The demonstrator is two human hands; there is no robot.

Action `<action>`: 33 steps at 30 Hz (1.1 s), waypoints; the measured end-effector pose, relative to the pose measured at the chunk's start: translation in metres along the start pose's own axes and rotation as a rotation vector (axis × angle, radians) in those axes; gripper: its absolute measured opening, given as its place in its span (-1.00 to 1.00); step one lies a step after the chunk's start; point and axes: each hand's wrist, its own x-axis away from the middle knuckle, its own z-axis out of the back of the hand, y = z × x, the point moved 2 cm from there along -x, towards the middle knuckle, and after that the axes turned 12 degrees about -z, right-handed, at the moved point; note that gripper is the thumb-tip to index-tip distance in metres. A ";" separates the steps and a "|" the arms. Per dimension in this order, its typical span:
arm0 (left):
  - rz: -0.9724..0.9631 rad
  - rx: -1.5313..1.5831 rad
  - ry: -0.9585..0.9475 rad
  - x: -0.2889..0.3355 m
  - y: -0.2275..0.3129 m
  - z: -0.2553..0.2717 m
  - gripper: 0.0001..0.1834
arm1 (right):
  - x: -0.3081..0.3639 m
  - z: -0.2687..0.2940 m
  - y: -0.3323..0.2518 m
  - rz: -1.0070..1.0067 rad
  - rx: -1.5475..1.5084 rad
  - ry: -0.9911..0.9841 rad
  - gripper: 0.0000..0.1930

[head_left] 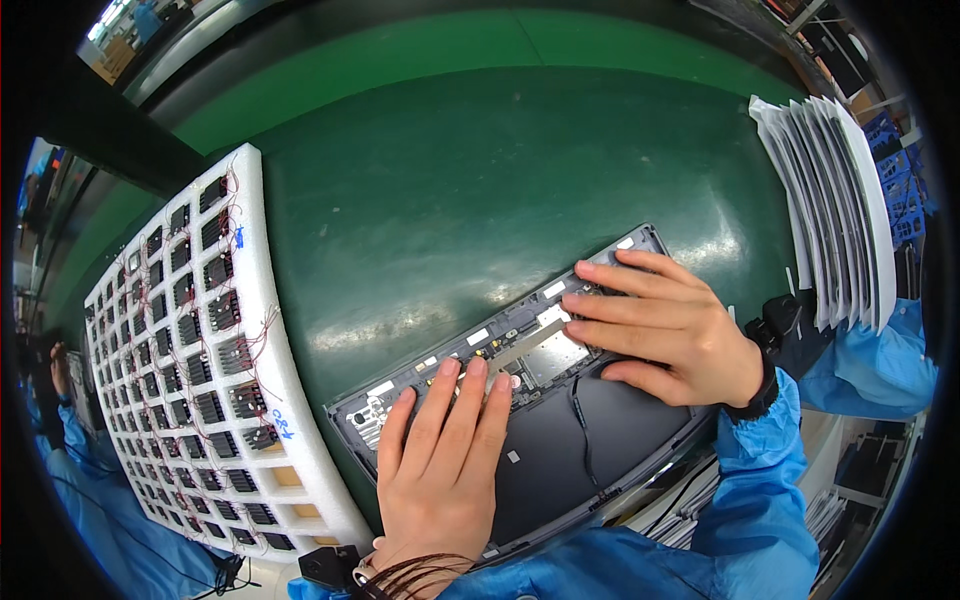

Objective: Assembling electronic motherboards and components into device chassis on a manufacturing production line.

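A dark grey laptop base [545, 450] lies tilted on the table in front of me, its inside facing up. Along its far side runs a circuit board [548, 362] with silvery plates, and a thin black cable [584, 435] crosses the bare panel. My left hand [437, 485] rests its outstretched fingers on the board's left half. Over the right end, my right hand [685, 335] lies with fingers spread, fingertips on the far rim and the board. Neither hand is closed around anything. What lies beneath the palms is hidden.
On the left stands a white foam tray [257, 200] with rows of small black parts with thin red wires. Upright white sheets [825, 200] stand at the right of the green table [480, 190]. Another person's hand [60, 370] shows at far left, and a blue sleeve [890, 365] at right.
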 end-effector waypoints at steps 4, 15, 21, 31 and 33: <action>-0.017 -0.010 -0.017 0.002 0.000 0.000 -0.57 | -0.001 -0.005 -0.001 0.023 0.009 -0.006 -0.59; -0.123 0.014 -0.019 -0.002 -0.001 0.004 -0.58 | -0.002 -0.006 -0.004 0.069 0.035 0.074 -0.65; -0.153 0.026 -0.031 -0.002 -0.005 0.006 -0.54 | -0.002 -0.008 -0.001 0.097 0.062 0.084 -0.66; 0.267 0.100 0.113 0.040 -0.021 0.033 -0.52 | -0.003 -0.001 0.001 0.070 -0.034 0.103 -0.60; 0.257 0.160 0.136 0.039 -0.024 0.032 -0.67 | -0.003 -0.001 0.001 0.061 -0.039 0.088 -0.59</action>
